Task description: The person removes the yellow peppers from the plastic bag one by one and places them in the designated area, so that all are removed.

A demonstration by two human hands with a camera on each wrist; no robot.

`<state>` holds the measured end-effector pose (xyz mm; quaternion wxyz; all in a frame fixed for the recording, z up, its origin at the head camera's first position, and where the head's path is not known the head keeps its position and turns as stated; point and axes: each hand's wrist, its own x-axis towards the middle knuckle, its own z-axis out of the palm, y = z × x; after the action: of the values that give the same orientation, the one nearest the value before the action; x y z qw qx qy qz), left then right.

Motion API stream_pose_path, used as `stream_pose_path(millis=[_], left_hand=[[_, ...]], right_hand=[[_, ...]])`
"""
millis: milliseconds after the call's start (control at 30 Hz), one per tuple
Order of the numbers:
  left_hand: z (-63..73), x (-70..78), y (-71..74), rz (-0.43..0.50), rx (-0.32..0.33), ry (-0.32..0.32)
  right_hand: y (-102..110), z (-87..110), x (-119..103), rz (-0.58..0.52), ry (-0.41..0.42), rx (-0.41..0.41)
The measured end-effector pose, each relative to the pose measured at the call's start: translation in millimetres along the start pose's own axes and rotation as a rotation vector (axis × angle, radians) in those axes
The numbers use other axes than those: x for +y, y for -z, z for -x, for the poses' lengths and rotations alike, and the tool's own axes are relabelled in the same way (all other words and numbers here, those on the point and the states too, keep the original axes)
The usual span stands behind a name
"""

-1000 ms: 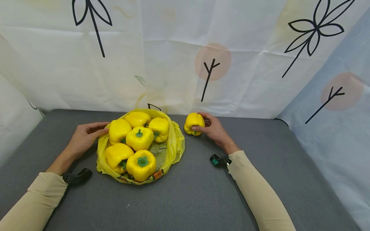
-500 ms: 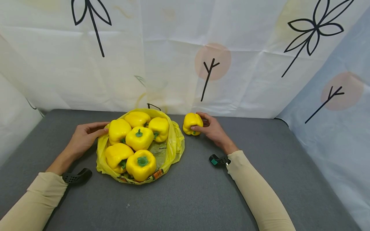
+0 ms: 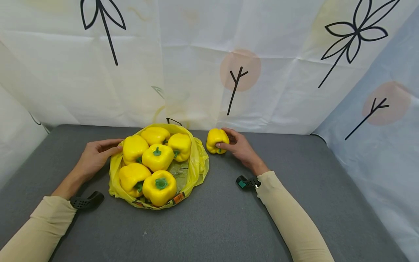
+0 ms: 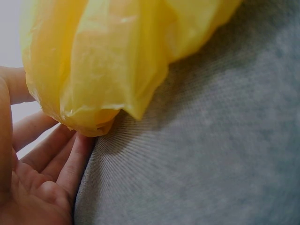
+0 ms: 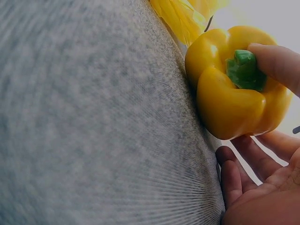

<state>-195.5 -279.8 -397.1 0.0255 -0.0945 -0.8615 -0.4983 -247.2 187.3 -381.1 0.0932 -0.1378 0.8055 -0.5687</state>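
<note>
A yellow plastic bag (image 3: pixel 200 163), its rim spread wide, holds several yellow bell peppers (image 3: pixel 158 157) with green stems. At its left rim, my left hand (image 3: pixel 94 156) pinches the bag; in the left wrist view the thumb and fingers lie about the folded plastic (image 4: pixel 108 70). To the right of the bag, my right hand (image 3: pixel 241 147) grips a single yellow bell pepper (image 3: pixel 216 140) low over the table. Seen from the right wrist, the thumb presses beside the green stem (image 5: pixel 244 70) and the fingers reach round the pepper's side.
The grey cloth-covered table (image 3: pixel 209 225) meets a pale printed curtain (image 3: pixel 193 80) right behind the bag and the loose pepper. Another curtain (image 3: pixel 383 145) stands along the right side. A black band (image 3: pixel 87 201) sits on the left wrist, another band (image 3: pixel 248 182) on the right.
My right hand has shifted slightly left with the bell pepper, toward the bag. The left hand and the bag stay in place.
</note>
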Motion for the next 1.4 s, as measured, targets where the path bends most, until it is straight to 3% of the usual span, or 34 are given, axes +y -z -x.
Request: stream_pose_path(millis=[1400], left_hand=[[-0.6, 0.7, -1.2, 0.017, 0.006, 0.001]], right_hand=[[0.2, 1.1, 2.7, -0.011, -0.003, -0.004]])
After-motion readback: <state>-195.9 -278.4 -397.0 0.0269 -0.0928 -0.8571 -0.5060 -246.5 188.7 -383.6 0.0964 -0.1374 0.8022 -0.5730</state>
